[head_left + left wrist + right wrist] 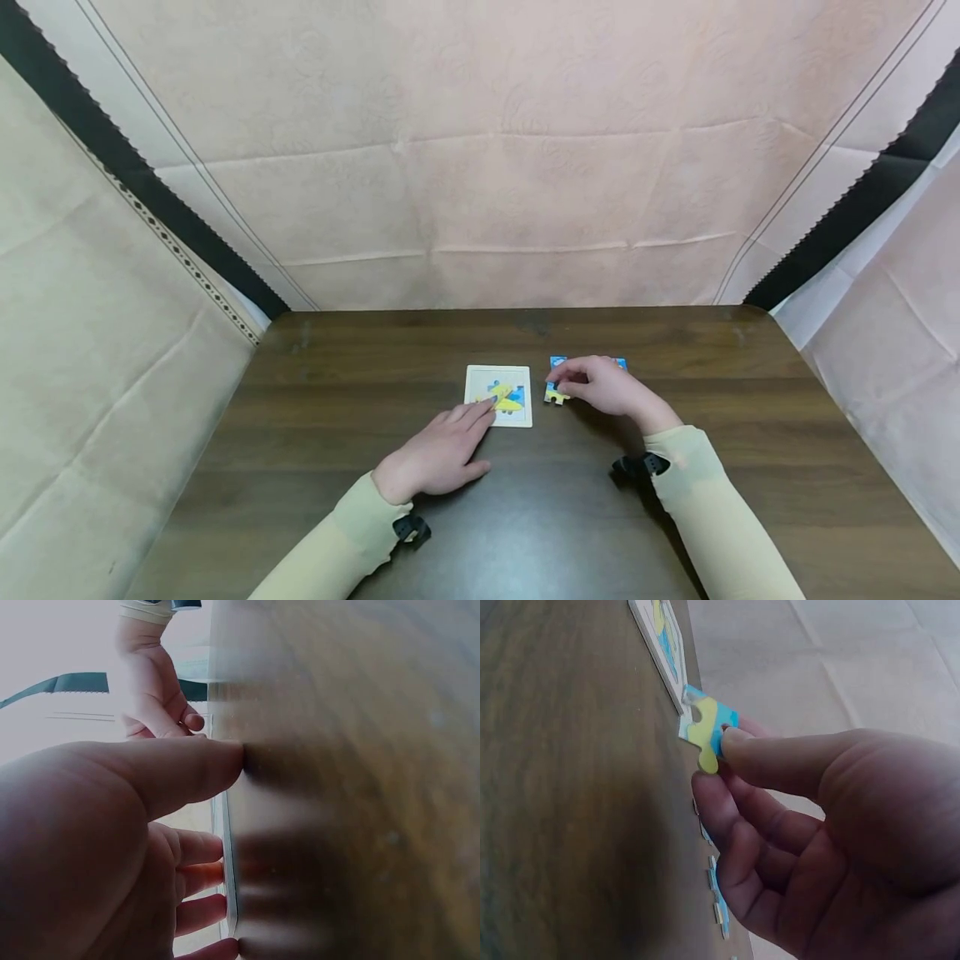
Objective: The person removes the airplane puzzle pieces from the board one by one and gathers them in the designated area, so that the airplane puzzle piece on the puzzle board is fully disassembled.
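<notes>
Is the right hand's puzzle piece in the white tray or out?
Out: the head view shows the right hand, pinching the puzzle piece, beside the white tray.

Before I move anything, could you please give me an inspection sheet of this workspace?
Surface: brown wood-grain table.
Job's things: white-rimmed puzzle tray with yellow and blue inside; a yellow-and-blue puzzle piece, held above the table; loose pieces lying by the right hand.
Clutter: nothing seen.
Left hand: fingers extended, touching the tray.
Right hand: pinches the puzzle piece between thumb and fingers.
Cables: nothing seen.
Surroundings: pale creased cloth behind and at both sides, with black strips.
</notes>
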`<action>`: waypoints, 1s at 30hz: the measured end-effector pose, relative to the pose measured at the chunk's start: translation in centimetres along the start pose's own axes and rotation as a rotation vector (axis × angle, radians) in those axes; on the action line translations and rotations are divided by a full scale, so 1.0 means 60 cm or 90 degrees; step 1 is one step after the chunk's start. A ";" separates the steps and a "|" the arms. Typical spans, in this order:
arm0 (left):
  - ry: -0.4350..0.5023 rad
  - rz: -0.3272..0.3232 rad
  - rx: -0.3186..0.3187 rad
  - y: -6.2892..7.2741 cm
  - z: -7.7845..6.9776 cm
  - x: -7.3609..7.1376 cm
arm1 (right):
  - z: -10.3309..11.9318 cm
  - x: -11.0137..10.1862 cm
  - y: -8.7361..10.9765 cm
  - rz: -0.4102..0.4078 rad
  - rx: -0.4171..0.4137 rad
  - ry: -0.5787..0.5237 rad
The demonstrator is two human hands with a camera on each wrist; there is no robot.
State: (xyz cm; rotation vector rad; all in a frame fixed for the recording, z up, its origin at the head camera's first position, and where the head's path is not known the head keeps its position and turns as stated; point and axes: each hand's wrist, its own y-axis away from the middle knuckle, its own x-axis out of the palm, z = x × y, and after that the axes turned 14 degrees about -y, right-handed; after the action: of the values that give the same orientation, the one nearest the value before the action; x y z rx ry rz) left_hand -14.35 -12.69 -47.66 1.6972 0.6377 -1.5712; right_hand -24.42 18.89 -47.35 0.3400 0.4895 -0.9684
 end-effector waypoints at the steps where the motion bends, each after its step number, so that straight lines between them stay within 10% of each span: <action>1: 0.002 0.000 0.001 0.000 0.000 0.001 | -0.001 0.000 0.000 -0.004 0.005 0.005; 30: 0.009 0.001 -0.002 0.000 0.001 0.001 | -0.001 -0.001 -0.001 -0.006 0.042 0.066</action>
State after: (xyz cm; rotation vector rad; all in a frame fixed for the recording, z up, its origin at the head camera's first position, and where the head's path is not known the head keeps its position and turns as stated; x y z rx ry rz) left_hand -14.37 -12.72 -47.72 1.7077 0.6462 -1.5581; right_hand -24.55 18.93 -47.37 0.4501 0.5551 -0.9815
